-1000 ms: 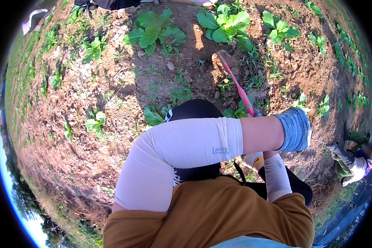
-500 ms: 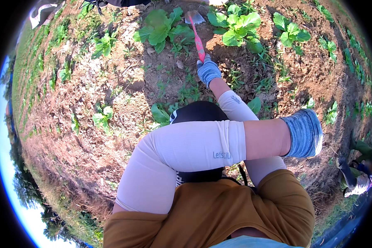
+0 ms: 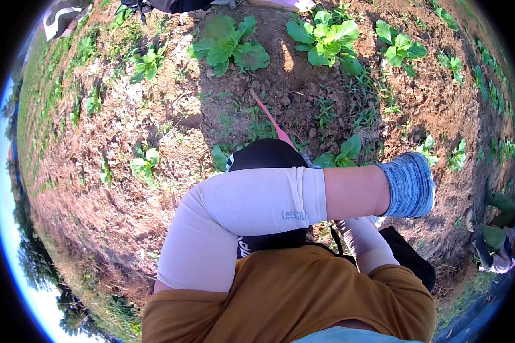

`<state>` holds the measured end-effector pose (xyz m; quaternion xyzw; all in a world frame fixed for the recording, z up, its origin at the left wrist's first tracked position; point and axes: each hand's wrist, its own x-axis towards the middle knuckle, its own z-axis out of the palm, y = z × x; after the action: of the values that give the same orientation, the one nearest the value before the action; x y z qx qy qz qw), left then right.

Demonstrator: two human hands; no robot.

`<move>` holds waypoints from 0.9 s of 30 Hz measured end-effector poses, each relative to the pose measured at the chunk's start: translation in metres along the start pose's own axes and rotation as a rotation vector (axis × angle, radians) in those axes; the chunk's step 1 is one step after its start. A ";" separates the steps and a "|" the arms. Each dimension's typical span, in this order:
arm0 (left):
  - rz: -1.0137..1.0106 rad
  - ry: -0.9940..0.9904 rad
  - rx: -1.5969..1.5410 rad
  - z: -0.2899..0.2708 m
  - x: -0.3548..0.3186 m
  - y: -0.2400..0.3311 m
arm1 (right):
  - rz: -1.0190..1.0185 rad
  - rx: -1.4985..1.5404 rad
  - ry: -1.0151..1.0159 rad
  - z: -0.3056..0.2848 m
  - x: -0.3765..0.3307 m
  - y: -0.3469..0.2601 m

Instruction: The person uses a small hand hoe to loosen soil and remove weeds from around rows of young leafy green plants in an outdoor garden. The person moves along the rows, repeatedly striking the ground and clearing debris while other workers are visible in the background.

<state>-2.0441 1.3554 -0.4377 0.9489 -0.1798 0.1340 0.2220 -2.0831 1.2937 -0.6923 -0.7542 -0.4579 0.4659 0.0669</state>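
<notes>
My left arm, in a white sleeve, lies bent across my front. At its end, on the right, my left hand (image 3: 409,184) wears a blue-grey knit glove. Only the back of that hand shows, with its fingers hidden, above the soil. My right arm passes beneath the left one. Just a sliver of my right glove (image 3: 311,161) peeks out past my dark-clad knee (image 3: 269,153), at the near end of a pink-handled small hoe (image 3: 274,121). The hoe points forward and left over the soil, its blade hard to make out.
Leafy green plants stand ahead, one at the left (image 3: 226,48) and another at the right (image 3: 326,37). A smaller plant (image 3: 340,154) grows close to my knee. Dark clothing (image 3: 171,4) and a pinkish shoe (image 3: 283,4) show at the far edge. Another person (image 3: 498,240) is at far right.
My right hand has drawn the hoe back toward me, from between the two big plants to beside my knee. The weeds between those plants are gone, leaving bare soil. My left hand shifted slightly left.
</notes>
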 end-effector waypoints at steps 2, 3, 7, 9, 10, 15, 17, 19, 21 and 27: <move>0.009 0.011 0.013 0.001 0.004 0.002 | 0.013 -0.108 -0.072 -0.019 -0.007 -0.007; 0.017 0.016 0.015 0.001 0.004 0.004 | 0.009 -0.153 -0.102 -0.029 -0.005 -0.013; 0.064 0.070 -0.020 -0.004 0.012 0.006 | -0.143 -0.264 -0.155 -0.066 0.037 -0.065; 0.010 0.045 -0.014 0.000 0.010 0.000 | -0.330 -0.307 -0.127 -0.071 0.075 -0.106; 0.006 0.049 -0.005 0.007 0.014 0.000 | -0.352 -0.328 -0.139 -0.072 0.098 -0.120; 0.008 0.040 -0.022 0.006 0.028 0.000 | -0.264 -0.310 -0.175 -0.103 0.147 -0.133; 0.021 0.023 -0.039 0.011 0.034 0.003 | -0.247 -0.372 -0.110 -0.117 0.150 -0.098; 0.033 0.023 -0.069 0.010 0.042 0.004 | -0.194 -0.418 -0.050 -0.139 0.145 -0.045; 0.019 -0.052 -0.058 0.010 0.034 0.001 | -0.114 -0.416 -0.096 -0.153 0.117 -0.022; 0.202 0.039 -0.354 0.059 0.053 0.007 | 0.098 -0.366 0.004 -0.158 0.014 0.084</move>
<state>-1.9889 1.3070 -0.4689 0.8694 -0.2907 0.1401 0.3743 -1.9074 1.3083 -0.6575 -0.7759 -0.4977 0.3762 -0.0935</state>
